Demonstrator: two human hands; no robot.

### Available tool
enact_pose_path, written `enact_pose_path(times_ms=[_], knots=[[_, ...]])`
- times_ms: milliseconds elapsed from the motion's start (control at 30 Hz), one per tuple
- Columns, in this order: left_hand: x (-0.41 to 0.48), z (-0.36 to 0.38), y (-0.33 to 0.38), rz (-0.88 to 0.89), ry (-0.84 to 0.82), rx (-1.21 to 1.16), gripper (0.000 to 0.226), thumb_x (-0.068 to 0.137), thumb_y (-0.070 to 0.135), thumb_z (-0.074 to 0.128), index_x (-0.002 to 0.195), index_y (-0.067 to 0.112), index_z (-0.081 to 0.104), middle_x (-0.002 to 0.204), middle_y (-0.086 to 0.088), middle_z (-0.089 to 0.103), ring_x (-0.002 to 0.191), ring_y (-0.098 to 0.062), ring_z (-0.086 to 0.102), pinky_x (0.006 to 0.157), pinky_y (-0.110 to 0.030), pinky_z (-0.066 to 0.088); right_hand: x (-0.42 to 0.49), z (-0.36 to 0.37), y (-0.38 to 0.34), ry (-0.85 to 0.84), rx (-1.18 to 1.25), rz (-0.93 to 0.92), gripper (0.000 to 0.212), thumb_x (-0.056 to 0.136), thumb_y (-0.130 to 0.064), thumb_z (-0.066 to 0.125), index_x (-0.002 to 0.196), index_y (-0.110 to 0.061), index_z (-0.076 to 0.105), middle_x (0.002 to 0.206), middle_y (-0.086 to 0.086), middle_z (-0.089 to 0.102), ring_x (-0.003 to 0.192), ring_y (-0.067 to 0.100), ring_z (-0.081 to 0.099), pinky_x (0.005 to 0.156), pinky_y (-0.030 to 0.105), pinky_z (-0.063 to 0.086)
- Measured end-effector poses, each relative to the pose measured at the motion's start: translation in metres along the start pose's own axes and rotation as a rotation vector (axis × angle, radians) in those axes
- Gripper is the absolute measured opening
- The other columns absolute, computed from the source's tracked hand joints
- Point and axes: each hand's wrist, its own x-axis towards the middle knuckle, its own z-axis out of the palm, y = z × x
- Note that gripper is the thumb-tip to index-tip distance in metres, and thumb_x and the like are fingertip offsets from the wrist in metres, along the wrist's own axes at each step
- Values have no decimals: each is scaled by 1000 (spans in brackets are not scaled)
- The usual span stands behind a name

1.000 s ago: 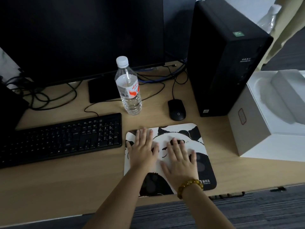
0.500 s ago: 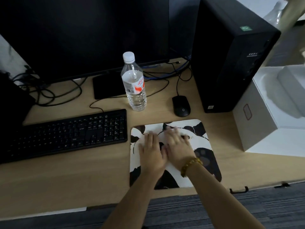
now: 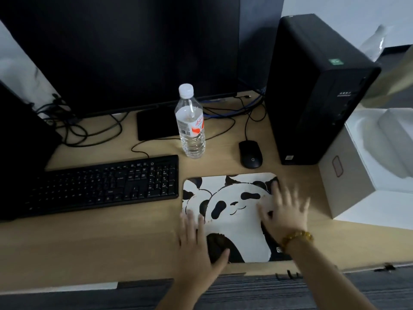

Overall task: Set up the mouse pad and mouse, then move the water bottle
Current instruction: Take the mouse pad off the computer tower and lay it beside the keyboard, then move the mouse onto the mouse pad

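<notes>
Soft, thin pad (image 3: 232,211) beside keyboard (image 3: 96,184), pressed flat under open left hand (image 3: 196,245) and right hand (image 3: 283,215), nothing gripped; probably limp, best lifted by an edge.

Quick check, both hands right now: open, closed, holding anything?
Left hand: open, flat on the mouse pad's near left corner, holding nothing.
Right hand: open, fingers spread over the pad's right side, motion-blurred, holding nothing.

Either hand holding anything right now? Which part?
Nothing held. The left hand and right hand lie open and flat on the mouse pad, fingers spread.
</notes>
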Motion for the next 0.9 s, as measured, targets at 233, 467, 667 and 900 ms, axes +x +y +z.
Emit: enact_pose_path(times_ms=[233,467,667,900], knots=[[1,-15,4,187,-7,-2,81,73,81,10,143,41,5,159,0,-1,142,-12,-12,115,-54,16,-53,19,12,-106,6,-157,79,64,-79,-15,134,-42,-23,144,-16,-30,136,10,-25,113,57,-5],[44,-36,5,133,107,-133,28,77,20,40,97,15,60,115,-8,58,104,-30,61,81,-38,54,-7,-33,6,101,163,-3,42,91,-27,43,129,-10,46,133,12,47,119,29,47,98,41,43],[101,-65,22,-18,-216,70,72,81,56,49,138,18,29,148,-15,24,135,-36,23,108,-45,30,75,-56,-68,21,504,177,74,81,-39,57,140,-10,24,140,17,31,129,36,34,100,49,41],[161,-94,59,-48,-196,-607,43,91,18,43,133,7,42,138,-13,49,125,-25,47,103,-33,39,136,-48,-82,-20,490,401,95,74,-35,70,144,-7,13,146,19,26,135,36,25,102,49,38]])
